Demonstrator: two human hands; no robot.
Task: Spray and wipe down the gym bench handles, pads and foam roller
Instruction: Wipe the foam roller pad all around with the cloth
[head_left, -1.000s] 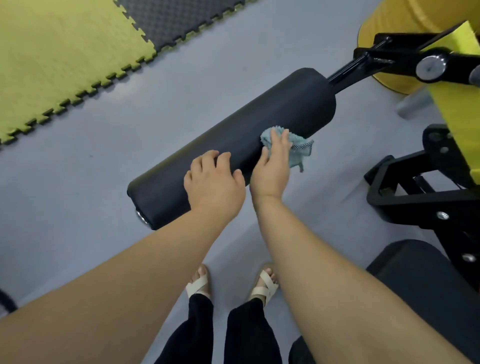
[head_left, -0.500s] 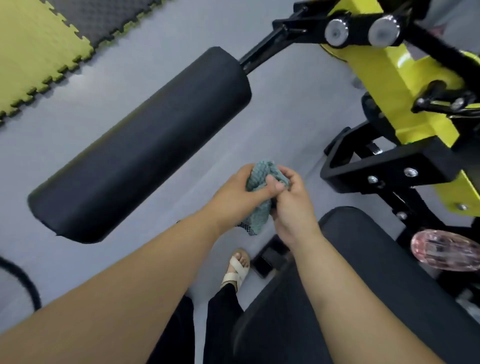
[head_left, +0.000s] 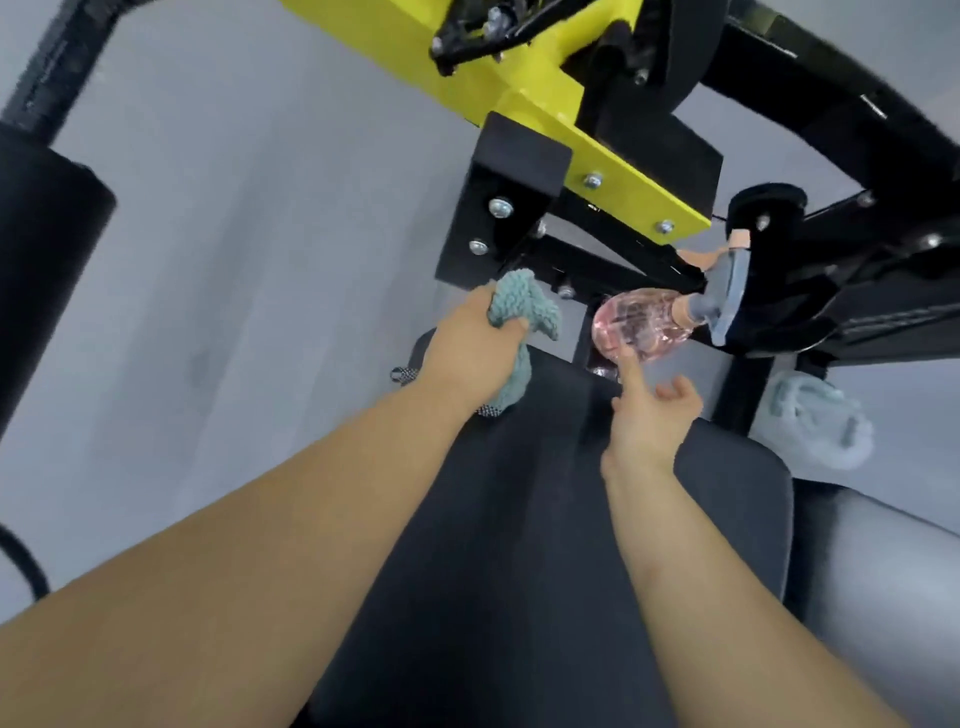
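Now left hand fingers clamped on soft cloth, right hand fingers apart, reaching for spray bottle lying past bench pad far edge; likely light, slick plastic, grab mid-body.

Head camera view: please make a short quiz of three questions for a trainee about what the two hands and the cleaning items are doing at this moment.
1. True or false: the left hand is closed on the teal cloth.
2. Which thing is the right hand reaching toward? A) the foam roller B) the pink spray bottle C) the yellow frame
3. Fill in: below both hands lies the dark bench ____.

Key
1. True.
2. B; the hand is open, with the index finger at the bottle, which lies on its side by the black frame.
3. pad
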